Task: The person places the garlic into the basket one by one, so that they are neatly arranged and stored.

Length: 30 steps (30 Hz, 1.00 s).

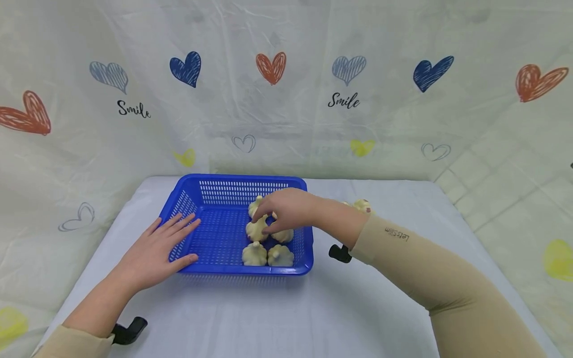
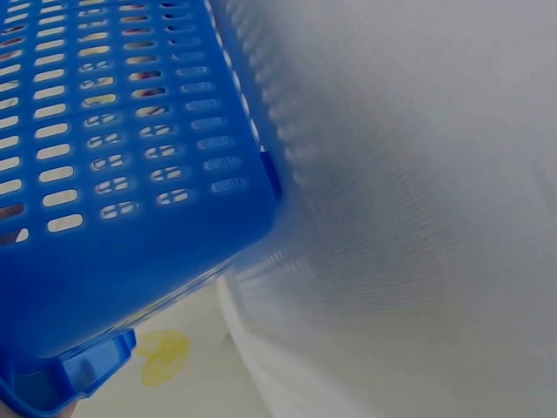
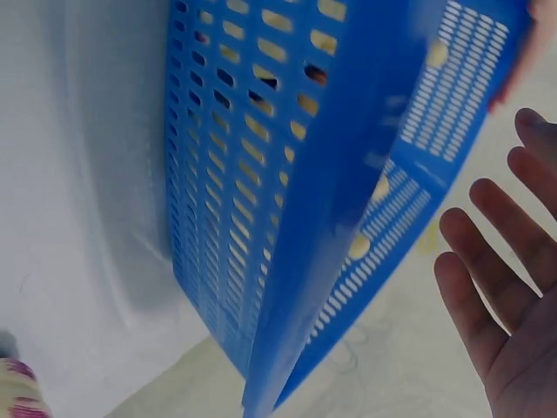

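Observation:
A blue plastic basket (image 1: 250,270) with slotted walls stands on the table, with several garlic bulbs (image 1: 254,254) grouped in its right half. My left hand (image 1: 154,251) rests at the basket's left rim, fingers spread and straight, their tips over the inside. Above the bulbs, my right hand (image 1: 288,209) reaches in from the right with fingers loosely bent. Its thumb and forefinger overlap a pale bulb (image 1: 256,229) in the head view. In the right wrist view the fingers (image 3: 483,305) are spread apart with no bulb between them. Part of the bulb group is hidden under this hand.
More garlic bulbs (image 1: 362,205) lie on the table right of the basket, partly behind my right forearm; one purple-streaked bulb (image 3: 21,389) shows in the right wrist view. A white cloth (image 1: 250,318) covers the table. Behind it hangs a heart-printed sheet (image 1: 300,119).

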Tool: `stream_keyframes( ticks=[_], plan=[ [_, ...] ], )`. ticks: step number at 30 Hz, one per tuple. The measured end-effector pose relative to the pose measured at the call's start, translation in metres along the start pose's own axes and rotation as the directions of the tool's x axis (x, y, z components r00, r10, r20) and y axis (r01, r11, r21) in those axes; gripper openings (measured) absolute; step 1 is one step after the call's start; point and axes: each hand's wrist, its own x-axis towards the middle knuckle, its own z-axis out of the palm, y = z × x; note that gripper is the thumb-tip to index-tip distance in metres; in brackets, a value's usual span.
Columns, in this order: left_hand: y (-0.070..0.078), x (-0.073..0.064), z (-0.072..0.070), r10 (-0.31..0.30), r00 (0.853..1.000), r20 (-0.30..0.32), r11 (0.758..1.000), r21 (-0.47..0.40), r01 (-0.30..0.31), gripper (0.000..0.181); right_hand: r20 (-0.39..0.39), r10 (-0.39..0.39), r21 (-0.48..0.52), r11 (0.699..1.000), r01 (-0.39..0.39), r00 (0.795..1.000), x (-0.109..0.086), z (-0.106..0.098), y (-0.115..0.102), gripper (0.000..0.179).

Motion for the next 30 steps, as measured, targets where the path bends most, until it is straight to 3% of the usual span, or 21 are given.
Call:
stream_keyframes(
  ticks=[8,16,23,30],
  plan=[
    [-0.002,0.001,0.000,0.000,1.000,-0.003,1.000,0.005,0.000,0.080,-0.108,0.100,0.129,0.988,-0.086,0.989,-0.030,-0.008,0.027,0.032],
    [-0.002,0.001,0.000,-0.005,1.000,-0.002,1.000,0.004,0.005,0.080,-0.158,0.216,0.225,0.958,-0.178,0.964,-0.065,0.002,0.060,0.032],
    [-0.003,0.001,0.002,-0.002,1.000,-0.004,1.000,0.008,0.002,0.081,-0.148,0.375,0.248,0.910,-0.333,0.915,-0.105,0.016,0.088,0.029],
    [-0.002,0.001,0.002,-0.002,1.000,0.004,1.000,0.001,0.002,0.080,-0.136,0.473,0.303,0.857,-0.418,0.871,-0.146,0.031,0.113,0.031]
  ],
)
